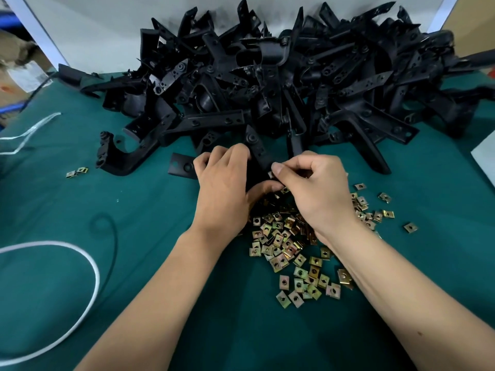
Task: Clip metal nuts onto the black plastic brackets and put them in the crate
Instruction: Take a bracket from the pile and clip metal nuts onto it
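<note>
My left hand (223, 187) grips a black plastic bracket (255, 148) at the middle of the green table, fingers curled over its top and thumb under it. My right hand (313, 187) pinches a small metal clip nut (271, 174) against the bracket's lower edge; most of the nut is hidden by my thumb. A spread of brass-coloured clip nuts (284, 245) lies just below both hands. A big heap of black brackets (267, 76) fills the back of the table. No crate is in view.
Two stray nuts (77, 172) lie at the left. A white cord (88, 263) and a thin black cable (113, 236) loop over the green cloth (160, 223) at the near left. Cardboard boxes (16, 76) stand past the left edge; a white sheet (486, 153) is at the right.
</note>
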Available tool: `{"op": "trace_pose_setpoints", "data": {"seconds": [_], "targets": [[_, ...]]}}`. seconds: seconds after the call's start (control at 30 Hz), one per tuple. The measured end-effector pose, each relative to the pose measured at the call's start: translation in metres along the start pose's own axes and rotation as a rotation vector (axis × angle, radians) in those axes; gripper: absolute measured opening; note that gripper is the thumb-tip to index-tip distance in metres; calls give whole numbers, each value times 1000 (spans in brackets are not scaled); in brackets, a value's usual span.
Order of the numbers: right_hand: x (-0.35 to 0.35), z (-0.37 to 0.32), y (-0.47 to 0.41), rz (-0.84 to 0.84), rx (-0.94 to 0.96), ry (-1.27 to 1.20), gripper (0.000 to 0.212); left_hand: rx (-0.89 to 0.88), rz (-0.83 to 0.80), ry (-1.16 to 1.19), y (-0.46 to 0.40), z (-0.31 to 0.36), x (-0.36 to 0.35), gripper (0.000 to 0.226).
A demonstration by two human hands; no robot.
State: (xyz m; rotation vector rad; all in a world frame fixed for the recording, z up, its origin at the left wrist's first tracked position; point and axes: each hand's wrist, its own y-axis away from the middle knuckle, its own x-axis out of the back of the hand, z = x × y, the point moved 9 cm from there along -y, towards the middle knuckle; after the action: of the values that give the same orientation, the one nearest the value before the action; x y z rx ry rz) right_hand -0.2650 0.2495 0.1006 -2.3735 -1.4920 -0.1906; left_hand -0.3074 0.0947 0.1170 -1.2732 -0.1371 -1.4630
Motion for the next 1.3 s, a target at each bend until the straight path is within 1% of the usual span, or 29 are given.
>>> {"op": "trace_pose_setpoints", "data": {"seconds": [0.07, 0.13, 0.17, 0.23, 0.27, 0.37, 0.43, 0.57, 0.67, 0.73, 0.83, 0.9, 1.0, 1.07, 1.13, 1.2, 1.3], "targets": [[1, 3, -4, -57, -51, -46, 25, 30, 9, 28, 0, -5, 1, 57], [4, 2, -8, -76, -50, -22, 26, 80, 18, 48, -3, -10, 0, 52], [7, -2, -9, -52, -9, 43, 27, 105, 28, 45, -3, -13, 1, 49], [10, -9, -12, -4, 115, 256, 30, 163, 56, 37, -4, -19, 2, 46], [8, -12, -13, -10, 168, 364, 29, 199, 69, 42, -3, -23, 3, 46], [-7, -11, -12, -125, 240, 598, 14, 291, 100, 83, -2, -33, 5, 42], [-15, -10, -10, -160, 253, 691, 17, 318, 105, 100, -2, -35, 5, 39], [-22, -15, -10, -172, 255, 738, 20, 334, 127, 130, -4, -34, 8, 35], [-28, -18, -9, -222, 239, 759, 20, 353, 141, 146, -3, -35, 8, 38], [-31, -20, -9, -245, 217, 768, 19, 367, 144, 157, -5, -33, 7, 41], [-35, -25, -11, -229, 204, 763, 13, 393, 141, 249, -5, -34, 9, 46], [-37, -28, -9, -225, 224, 725, 13, 390, 136, 301, -4, -34, 11, 48], [-38, -29, -6, -212, 293, 650, 16, 370, 135, 320, -3, -31, 14, 47], [-32, -29, -8, -173, 312, 554, 11, 375, 144, 341, -3, -28, 15, 46], [-22, -30, -9, -116, 312, 389, 8, 398, 149, 385, -1, -28, 16, 44], [-14, -36, -9, -79, 347, 260, 9, 415, 166, 414, 0, -30, 18, 44], [-7, -37, -12, -57, 337, 182, 16, 385, 153, 399, 0, -27, 20, 39]]}}
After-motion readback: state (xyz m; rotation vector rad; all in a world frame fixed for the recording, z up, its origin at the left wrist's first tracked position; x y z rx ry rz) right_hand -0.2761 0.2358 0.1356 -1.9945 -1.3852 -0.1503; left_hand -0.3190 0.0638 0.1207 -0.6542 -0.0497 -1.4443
